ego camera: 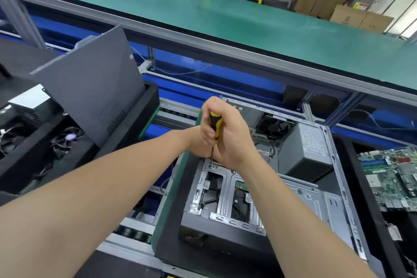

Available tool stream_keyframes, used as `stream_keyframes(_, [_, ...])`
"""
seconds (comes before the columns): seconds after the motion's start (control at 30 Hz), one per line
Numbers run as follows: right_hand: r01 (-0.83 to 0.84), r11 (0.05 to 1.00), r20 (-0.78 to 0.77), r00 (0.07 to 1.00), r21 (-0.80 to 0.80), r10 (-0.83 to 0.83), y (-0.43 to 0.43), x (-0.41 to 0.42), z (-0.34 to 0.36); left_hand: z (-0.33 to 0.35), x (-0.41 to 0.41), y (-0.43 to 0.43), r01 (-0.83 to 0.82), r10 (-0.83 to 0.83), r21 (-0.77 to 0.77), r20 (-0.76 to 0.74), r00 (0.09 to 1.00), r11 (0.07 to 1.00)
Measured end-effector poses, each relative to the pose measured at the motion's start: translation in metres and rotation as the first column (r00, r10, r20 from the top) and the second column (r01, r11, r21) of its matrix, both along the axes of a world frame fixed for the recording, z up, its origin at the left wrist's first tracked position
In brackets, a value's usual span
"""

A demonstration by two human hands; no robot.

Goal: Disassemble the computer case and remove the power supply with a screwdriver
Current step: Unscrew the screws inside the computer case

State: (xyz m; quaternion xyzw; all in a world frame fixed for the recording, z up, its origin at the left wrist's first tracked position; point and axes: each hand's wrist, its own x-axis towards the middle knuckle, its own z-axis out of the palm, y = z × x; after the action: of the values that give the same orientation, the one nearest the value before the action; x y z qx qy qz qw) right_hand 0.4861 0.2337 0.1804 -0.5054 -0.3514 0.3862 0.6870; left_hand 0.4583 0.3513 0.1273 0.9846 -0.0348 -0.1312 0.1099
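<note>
**Watching for a slipped tip inside an open case**

We begin with the case [338,178], which lies on its side on a green mat with its cover off. We see nothing clamping it, so a hard push could shift it. The power supply [309,149] sits in the far right corner of the case, well apart from the work. Its wires could snag if it is lifted before it is unplugged.

Nearer us is the metal frame [225,189], with open gaps over the parts beneath. Our left hand [205,130] and right hand [238,142] both have their fingers curled tightly round the screwdriver [216,124], the left higher up the handle. The screwdriver leans a little. If it tilts further, we judge the tip could jump out and chew the screw [211,166] or stab down through a gap. A freed screw could also drop inside.
</note>
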Motion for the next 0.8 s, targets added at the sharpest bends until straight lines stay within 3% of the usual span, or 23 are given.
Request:
stream_keyframes(0.1, [0.161, 0.987, 0.054, 0.985, 0.018, -0.162, -0.003, -0.006, -0.005, 0.003, -0.006, -0.004, -0.096, 0.098, -0.114, 0.013, 0.995, 0.989])
stream_keyframes(0.2, [0.207, 0.978, 0.019, 0.978, 0.005, -0.207, -0.007, -0.007, -0.003, 0.010, -0.010, -0.009, -0.100, 0.111, -0.175, 0.055, 0.992, 0.979])
stream_keyframes(0.47, [0.184, 0.978, -0.160, 0.973, 0.102, -0.167, -0.011, -0.009, -0.001, 0.018, -0.007, -0.017, -0.089, 0.111, -0.191, 0.108, 0.988, 0.978])
stream_keyframes(0.8, [0.152, 0.981, -0.196, 0.972, 0.120, -0.127, -0.002, 0.003, -0.009, 0.012, -0.003, -0.012, -0.125, 0.138, -0.145, 0.084, 0.987, 0.981])
